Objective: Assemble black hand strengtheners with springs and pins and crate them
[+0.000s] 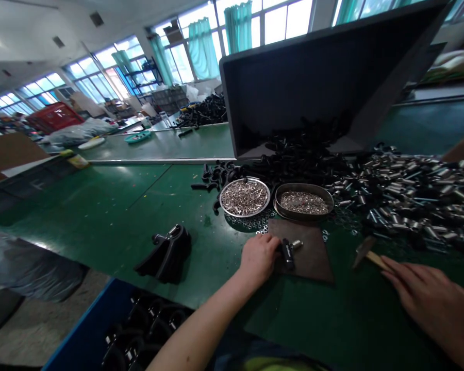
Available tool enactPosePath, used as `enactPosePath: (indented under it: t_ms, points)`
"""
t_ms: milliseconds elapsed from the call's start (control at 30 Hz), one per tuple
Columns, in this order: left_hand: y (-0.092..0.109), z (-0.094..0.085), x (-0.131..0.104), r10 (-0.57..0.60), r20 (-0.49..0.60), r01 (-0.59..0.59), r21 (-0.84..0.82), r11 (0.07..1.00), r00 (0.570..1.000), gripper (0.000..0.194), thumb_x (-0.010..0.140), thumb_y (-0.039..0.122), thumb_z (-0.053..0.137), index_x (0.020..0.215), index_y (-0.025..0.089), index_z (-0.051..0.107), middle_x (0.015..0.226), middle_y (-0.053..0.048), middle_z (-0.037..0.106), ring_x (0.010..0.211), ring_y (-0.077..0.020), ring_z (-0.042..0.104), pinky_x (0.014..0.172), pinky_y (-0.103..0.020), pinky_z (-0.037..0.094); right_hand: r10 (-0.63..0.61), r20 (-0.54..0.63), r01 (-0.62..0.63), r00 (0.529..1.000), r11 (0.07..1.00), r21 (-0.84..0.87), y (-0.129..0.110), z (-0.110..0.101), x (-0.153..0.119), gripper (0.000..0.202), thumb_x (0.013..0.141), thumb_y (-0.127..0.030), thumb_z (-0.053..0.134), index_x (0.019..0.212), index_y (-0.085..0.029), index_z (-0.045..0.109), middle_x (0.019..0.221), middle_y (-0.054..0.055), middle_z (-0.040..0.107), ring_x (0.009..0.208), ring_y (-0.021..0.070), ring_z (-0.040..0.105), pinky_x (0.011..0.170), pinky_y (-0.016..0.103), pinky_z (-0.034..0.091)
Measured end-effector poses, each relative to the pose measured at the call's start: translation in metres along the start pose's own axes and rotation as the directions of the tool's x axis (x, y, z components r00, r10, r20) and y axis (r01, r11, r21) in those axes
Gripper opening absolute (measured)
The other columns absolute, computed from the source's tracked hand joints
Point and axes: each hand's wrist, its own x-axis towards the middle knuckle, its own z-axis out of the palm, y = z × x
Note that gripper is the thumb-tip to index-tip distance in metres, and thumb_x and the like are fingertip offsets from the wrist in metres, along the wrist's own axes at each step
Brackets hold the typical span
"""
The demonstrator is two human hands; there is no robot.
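Observation:
My left hand (pixel 260 256) grips a black plastic part (pixel 287 254) with a silver threaded piece (pixel 296 245) sticking out on its right. That part rests on a flat brown plate (pixel 313 252) on the green table. To the right, my right hand (pixel 429 291) is closed around the wooden handle of a hammer (pixel 371 255), whose metal head is raised a little off the plate's right side. A round metal dish (pixel 221 200) of small silver pins and an oval tin (pixel 303 214) of tiny metal pieces stand just behind the plate.
Loose nuts (pixel 251 223) lie around the dish. Silver threaded parts (pixel 421 190) are heaped at right, beside a tipped grey bin (pixel 229 108) spilling black parts. Black clamp-like parts (pixel 170 255) sit at left on the table (pixel 112 206). A blue crate (pixel 81 327) holds more below.

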Motion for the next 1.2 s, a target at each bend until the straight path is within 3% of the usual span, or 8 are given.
enactPosePath:
  t_ms: [100, 233, 333, 467, 600, 867, 1033, 1200]
  points:
    - [-0.003, 0.003, 0.0, 0.039, -0.01, -0.04, -0.018, 0.999, 0.999, 0.021, 0.083, 0.026, 0.057, 0.103, 0.024, 0.061, 0.103, -0.005, 0.063, 0.097, -0.0224, 0.056, 0.083, -0.034, 0.045, -0.082, 0.029, 0.077, 0.996, 0.986, 0.15, -0.025, 0.007, 0.042, 0.042, 0.091, -0.045, 0.034, 0.098, -0.021, 0.068, 0.094, 0.015, 0.065, 0.089, 0.029, 0.057, 0.074, 0.043, 0.046]
    - [0.001, 0.006, -0.012, 0.0, -0.135, -0.023, -0.164, 0.986, 0.991, 0.033, 0.085, 0.035, 0.053, 0.115, 0.02, 0.056, 0.114, -0.007, 0.06, 0.104, -0.0229, 0.053, 0.09, -0.038, 0.044, -0.213, 0.156, 0.128, 0.965, 0.893, 0.431, -0.101, 0.025, 0.136, 0.029, 0.092, -0.028, 0.04, 0.093, -0.02, 0.068, 0.095, 0.008, 0.066, 0.094, 0.0219, 0.056, 0.083, 0.035, 0.045]
    - [0.009, 0.015, -0.017, -0.016, -0.201, -0.025, -0.199, 0.98, 0.979, 0.058, 0.069, 0.054, 0.068, 0.113, 0.017, 0.056, 0.113, -0.009, 0.058, 0.103, -0.0268, 0.051, 0.088, -0.043, 0.044, -0.23, 0.242, 0.112, 0.943, 0.9, 0.421, -0.161, 0.051, 0.201, 0.022, 0.089, -0.023, 0.048, 0.092, -0.02, 0.069, 0.095, 0.006, 0.067, 0.094, 0.02, 0.054, 0.086, 0.031, 0.041]
    - [0.013, 0.028, -0.014, -0.055, -0.212, 0.014, -0.191, 0.982, 0.976, 0.065, 0.056, 0.053, 0.078, 0.107, 0.017, 0.058, 0.105, -0.008, 0.059, 0.095, -0.0269, 0.052, 0.083, -0.044, 0.046, -0.2, 0.251, 0.093, 0.947, 0.919, 0.383, -0.21, 0.09, 0.248, 0.016, 0.083, -0.027, 0.058, 0.087, -0.017, 0.07, 0.094, 0.01, 0.066, 0.099, 0.0243, 0.051, 0.083, 0.033, 0.039]
    - [0.009, 0.032, -0.008, -0.046, -0.189, 0.009, -0.192, 0.981, 0.981, 0.068, 0.052, 0.054, 0.08, 0.105, 0.017, 0.058, 0.103, -0.007, 0.059, 0.093, -0.0273, 0.053, 0.082, -0.045, 0.046, -0.162, 0.27, 0.044, 0.949, 0.918, 0.394, -0.218, 0.109, 0.255, 0.01, 0.08, -0.025, 0.062, 0.076, -0.018, 0.068, 0.089, 0.008, 0.066, 0.094, 0.0227, 0.053, 0.079, 0.032, 0.038]
    - [0.008, 0.029, -0.009, -0.012, -0.155, -0.015, -0.176, 0.984, 0.988, 0.066, 0.056, 0.052, 0.078, 0.108, 0.019, 0.056, 0.107, -0.007, 0.058, 0.096, -0.0277, 0.052, 0.084, -0.045, 0.044, -0.099, 0.295, -0.088, 0.95, 0.824, 0.559, -0.206, 0.103, 0.259, 0.011, 0.086, -0.02, 0.051, 0.085, -0.017, 0.061, 0.089, 0.007, 0.066, 0.089, 0.0195, 0.057, 0.079, 0.03, 0.04]
    - [0.009, 0.021, -0.009, -0.012, -0.129, -0.014, -0.195, 0.981, 0.992, 0.062, 0.058, 0.048, 0.078, 0.109, 0.02, 0.057, 0.107, -0.007, 0.058, 0.099, -0.0275, 0.052, 0.085, -0.043, 0.044, -0.066, 0.366, -0.213, 0.928, 0.712, 0.669, -0.182, 0.076, 0.24, 0.023, 0.091, -0.021, 0.038, 0.104, -0.017, 0.057, 0.082, 0.004, 0.067, 0.068, 0.0137, 0.06, 0.064, 0.025, 0.045]
    - [0.007, 0.019, -0.006, -0.011, -0.119, -0.013, -0.2, 0.98, 0.993, 0.058, 0.057, 0.045, 0.078, 0.105, 0.02, 0.059, 0.105, -0.007, 0.059, 0.099, -0.0266, 0.052, 0.086, -0.041, 0.043, -0.156, 0.426, -0.22, 0.891, 0.671, 0.708, -0.142, 0.032, 0.181, 0.018, 0.082, -0.021, 0.051, 0.087, -0.019, 0.068, 0.088, 0.003, 0.067, 0.08, 0.0159, 0.061, 0.073, 0.027, 0.045]
